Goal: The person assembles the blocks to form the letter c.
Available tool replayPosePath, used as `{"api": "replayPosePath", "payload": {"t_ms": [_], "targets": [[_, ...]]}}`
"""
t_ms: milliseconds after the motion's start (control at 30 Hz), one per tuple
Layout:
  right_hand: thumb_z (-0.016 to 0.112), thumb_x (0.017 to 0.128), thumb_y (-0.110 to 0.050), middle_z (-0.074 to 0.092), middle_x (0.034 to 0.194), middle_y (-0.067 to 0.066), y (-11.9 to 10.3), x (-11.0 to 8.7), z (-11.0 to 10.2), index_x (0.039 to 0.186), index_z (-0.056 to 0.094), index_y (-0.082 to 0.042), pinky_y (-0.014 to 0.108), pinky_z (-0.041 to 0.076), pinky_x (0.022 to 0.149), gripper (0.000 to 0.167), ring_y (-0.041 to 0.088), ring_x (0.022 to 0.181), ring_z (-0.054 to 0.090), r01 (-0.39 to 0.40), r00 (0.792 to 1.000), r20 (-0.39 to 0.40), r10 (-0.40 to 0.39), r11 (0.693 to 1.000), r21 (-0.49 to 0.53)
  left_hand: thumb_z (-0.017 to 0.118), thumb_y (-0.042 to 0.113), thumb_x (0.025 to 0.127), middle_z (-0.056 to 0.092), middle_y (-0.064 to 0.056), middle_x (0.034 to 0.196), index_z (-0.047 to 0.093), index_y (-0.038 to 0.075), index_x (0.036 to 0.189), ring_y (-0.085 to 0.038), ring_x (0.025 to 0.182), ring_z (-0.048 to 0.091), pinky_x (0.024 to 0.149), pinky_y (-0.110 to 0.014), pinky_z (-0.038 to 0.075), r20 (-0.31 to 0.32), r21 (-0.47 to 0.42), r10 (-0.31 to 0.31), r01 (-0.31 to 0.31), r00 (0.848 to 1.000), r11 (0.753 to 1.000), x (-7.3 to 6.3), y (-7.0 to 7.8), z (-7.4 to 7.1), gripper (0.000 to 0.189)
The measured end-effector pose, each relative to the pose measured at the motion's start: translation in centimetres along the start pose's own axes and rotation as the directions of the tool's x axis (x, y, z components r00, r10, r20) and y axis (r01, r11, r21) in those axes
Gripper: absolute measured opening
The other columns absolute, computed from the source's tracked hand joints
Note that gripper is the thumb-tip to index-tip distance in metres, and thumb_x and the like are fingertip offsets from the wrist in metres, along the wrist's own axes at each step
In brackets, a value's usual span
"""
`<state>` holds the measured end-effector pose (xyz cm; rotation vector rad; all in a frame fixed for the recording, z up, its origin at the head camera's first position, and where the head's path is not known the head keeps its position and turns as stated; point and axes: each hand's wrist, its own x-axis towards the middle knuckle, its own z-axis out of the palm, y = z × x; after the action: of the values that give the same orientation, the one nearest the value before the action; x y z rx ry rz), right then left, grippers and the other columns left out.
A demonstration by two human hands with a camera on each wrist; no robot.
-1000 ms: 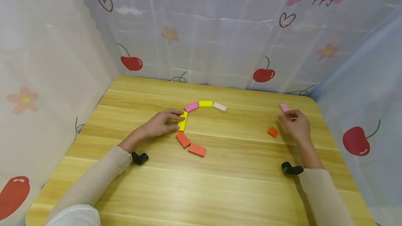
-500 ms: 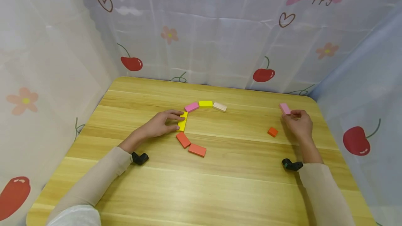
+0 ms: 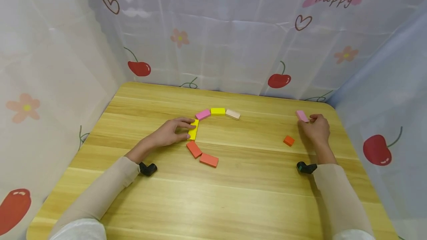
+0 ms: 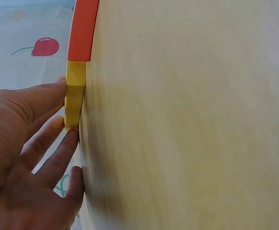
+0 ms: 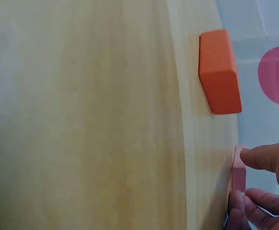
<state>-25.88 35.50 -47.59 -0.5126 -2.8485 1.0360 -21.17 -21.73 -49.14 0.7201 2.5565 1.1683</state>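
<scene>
My left hand (image 3: 171, 132) is at a flat yellow block (image 3: 194, 130), with thumb and fingertips curled around its sides. In the left wrist view, the thumb and fingers grip that yellow block (image 4: 75, 98) just below an orange-red block (image 4: 83, 31). Far to the right, my right hand (image 3: 317, 128) has its thumb and fingers at the near end of a light pink block (image 3: 301, 116). From the right wrist, the pink block (image 5: 239, 175) shows between thumb and fingertips. A small orange block (image 3: 288, 141) lies to the left of this hand.
Continuing the curve from the held yellow block are a pink block (image 3: 203, 114), another yellow block (image 3: 218, 111) and a pale wood block (image 3: 232, 114). Two orange-red blocks, the nearer one (image 3: 209, 160) angled, complete the other side. Patterned curtains (image 3: 213, 47) border the wooden table (image 3: 213, 203).
My right hand shifts slightly right and away around the pink block, its thumb now against the near end and its fingers raised a little. My left hand stays at the yellow block.
</scene>
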Motion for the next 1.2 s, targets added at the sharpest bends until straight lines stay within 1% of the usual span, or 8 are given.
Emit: {"api": "replayPosePath", "payload": {"t_ms": [67,133,200,300,500,767,967,1200], "targets": [[0.068,0.101,-0.039,0.059,0.143,0.031,0.2,0.4,0.1,0.148,0.054,0.007,0.057,0.046,0.104,0.067,0.048,0.127,0.057,-0.004,1.000,-0.005,0.004,1.000,-0.019,0.075,0.024,0.104,0.053,-0.002,0.165,0.070,0.015,0.145,-0.033,0.159,0.042,0.131,-0.058,0.036,-0.001,0.001,0.002,-0.002,1.000,1.000,0.0,0.0,0.0,0.042],[0.069,0.101,-0.039,0.062,0.138,0.029,0.5,0.7,0.1,0.144,0.058,0.007,0.050,0.047,0.096,0.064,0.046,0.122,0.059,-0.009,1.000,-0.011,0.009,0.999,-0.042,0.075,0.023,0.104,0.053,-0.003,0.165,0.070,0.015,0.145,-0.033,0.159,0.042,0.131,-0.058,0.036,-0.003,0.001,0.005,-0.005,1.000,1.000,0.0,0.1,0.0,0.042],[0.070,0.100,-0.039,0.063,0.134,0.027,0.8,1.0,0.2,0.142,0.060,0.006,0.045,0.046,0.090,0.062,0.044,0.118,0.060,-0.015,1.000,-0.016,0.014,0.998,-0.054,0.075,0.022,0.103,0.053,-0.003,0.165,0.070,0.015,0.145,-0.034,0.159,0.042,0.131,-0.058,0.037,-0.004,-0.001,0.008,-0.008,1.000,1.000,0.0,0.1,0.0,0.043],[0.070,0.100,-0.040,0.064,0.132,0.026,0.9,1.2,0.2,0.141,0.062,0.005,0.043,0.045,0.087,0.061,0.043,0.115,0.060,-0.021,1.000,-0.017,0.020,0.998,-0.063,0.074,0.022,0.104,0.053,-0.003,0.165,0.070,0.015,0.145,-0.033,0.159,0.042,0.131,-0.058,0.037,-0.004,-0.005,0.007,-0.008,1.000,1.000,-0.1,0.1,0.0,0.042],[0.067,0.101,-0.041,0.064,0.133,0.027,0.7,1.1,0.0,0.142,0.062,0.005,0.052,0.048,0.094,0.061,0.044,0.116,0.060,-0.039,0.999,-0.009,0.039,0.997,-0.070,0.075,0.022,0.103,0.053,-0.003,0.165,0.071,0.014,0.144,-0.033,0.159,0.042,0.131,-0.057,0.036,-0.006,-0.017,0.001,-0.001,1.000,1.000,-0.2,0.2,0.0,0.042],[0.065,0.102,-0.041,0.064,0.137,0.028,0.4,0.8,-0.2,0.144,0.061,0.005,0.053,0.049,0.095,0.063,0.046,0.119,0.060,-0.056,0.998,0.012,0.057,0.995,-0.083,0.075,0.023,0.103,0.054,-0.003,0.164,0.071,0.014,0.144,-0.033,0.158,0.043,0.131,-0.057,0.037,-0.009,-0.003,0.007,-0.007,1.000,1.000,-0.1,0.0,0.1,0.042],[0.065,0.102,-0.042,0.065,0.135,0.028,0.3,0.6,0.0,0.143,0.061,0.005,0.058,0.048,0.101,0.062,0.047,0.120,0.060,-0.016,1.000,0.008,0.017,0.994,-0.107,0.074,0.023,0.104,0.053,-0.003,0.165,0.070,0.015,0.145,-0.033,0.158,0.043,0.131,-0.058,0.037,-0.009,0.009,0.007,-0.007,1.000,1.000,-0.1,0.1,0.1,0.042],[0.065,0.102,-0.040,0.067,0.134,0.029,0.3,0.0,0.1,0.142,0.062,0.004,0.059,0.046,0.104,0.060,0.047,0.122,0.061,0.029,1.000,0.001,-0.029,0.995,-0.094,0.075,0.024,0.104,0.053,-0.003,0.165,0.070,0.014,0.145,-0.033,0.158,0.043,0.131,-0.057,0.036,-0.006,0.013,-0.001,0.001,1.000,1.000,-0.1,0.2,0.1,0.042]]}}
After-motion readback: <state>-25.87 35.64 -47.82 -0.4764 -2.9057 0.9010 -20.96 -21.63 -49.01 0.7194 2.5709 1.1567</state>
